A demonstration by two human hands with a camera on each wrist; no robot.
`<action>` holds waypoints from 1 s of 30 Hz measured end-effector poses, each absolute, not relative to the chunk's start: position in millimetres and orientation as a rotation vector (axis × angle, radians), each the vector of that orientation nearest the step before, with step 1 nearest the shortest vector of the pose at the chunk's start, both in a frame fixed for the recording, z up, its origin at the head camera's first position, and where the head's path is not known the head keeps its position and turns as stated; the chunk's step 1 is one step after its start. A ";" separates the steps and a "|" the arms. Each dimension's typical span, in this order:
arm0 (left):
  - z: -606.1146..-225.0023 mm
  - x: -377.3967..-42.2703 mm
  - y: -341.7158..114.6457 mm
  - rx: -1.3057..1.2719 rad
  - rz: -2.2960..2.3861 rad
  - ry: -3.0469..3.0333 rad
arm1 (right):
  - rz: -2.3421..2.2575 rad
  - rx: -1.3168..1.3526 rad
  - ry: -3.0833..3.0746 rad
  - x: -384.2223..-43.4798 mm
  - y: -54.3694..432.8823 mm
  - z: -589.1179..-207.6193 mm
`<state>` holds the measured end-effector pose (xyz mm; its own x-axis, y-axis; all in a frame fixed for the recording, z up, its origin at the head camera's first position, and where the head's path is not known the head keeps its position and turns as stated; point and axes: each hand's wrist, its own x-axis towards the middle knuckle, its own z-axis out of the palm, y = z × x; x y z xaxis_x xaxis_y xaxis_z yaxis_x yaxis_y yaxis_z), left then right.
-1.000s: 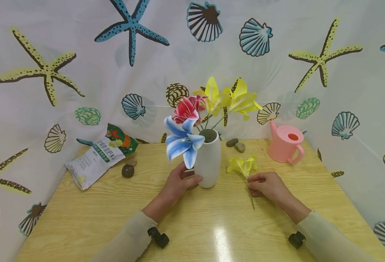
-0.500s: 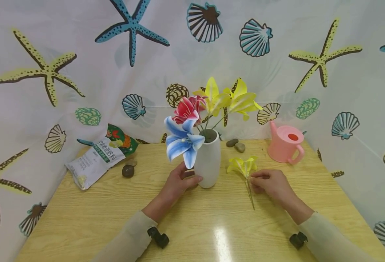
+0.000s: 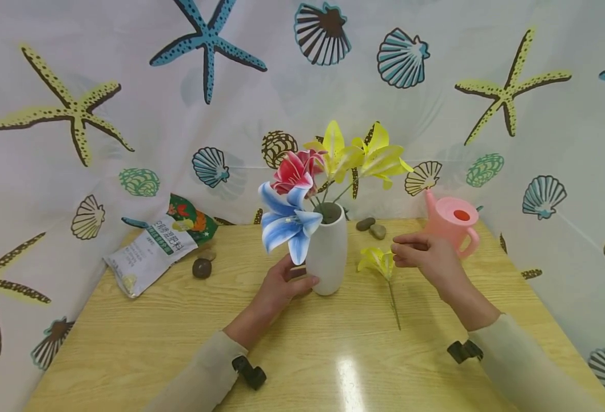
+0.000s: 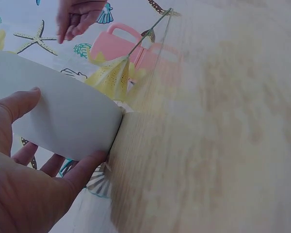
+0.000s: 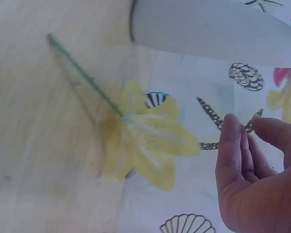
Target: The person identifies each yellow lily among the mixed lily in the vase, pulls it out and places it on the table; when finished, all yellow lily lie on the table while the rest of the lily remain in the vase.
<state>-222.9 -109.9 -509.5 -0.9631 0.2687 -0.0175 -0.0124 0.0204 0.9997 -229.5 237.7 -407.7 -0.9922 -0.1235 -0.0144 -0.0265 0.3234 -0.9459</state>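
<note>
Wooden table (image 3: 153,343): right hand (image 3: 431,254) has moved off the yellow flower (image 3: 385,269), grip narrow — bloom (image 3: 371,258) pointing away, stem (image 3: 394,303) nearward; left hand (image 3: 282,283) holds vase (image 3: 329,252).

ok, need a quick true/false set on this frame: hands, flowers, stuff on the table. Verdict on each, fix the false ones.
1. The left grip is curled round the white vase. True.

2. The right grip pinches the stem of the loose yellow flower. False: it holds nothing, and the stem lies free on the table.

3. Blue, red and yellow blooms stand in the vase. True.

4. The watering can is green. False: it is pink.

5. The bag lies to the right of the vase. False: it lies to the left.

6. Two stones lie on the table between the vase and the watering can. True.
</note>
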 end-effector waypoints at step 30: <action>-506.2 -221.8 -110.9 0.290 2.039 2.115 | -2.082 -0.205 2.326 -257.9 161.3 -356.6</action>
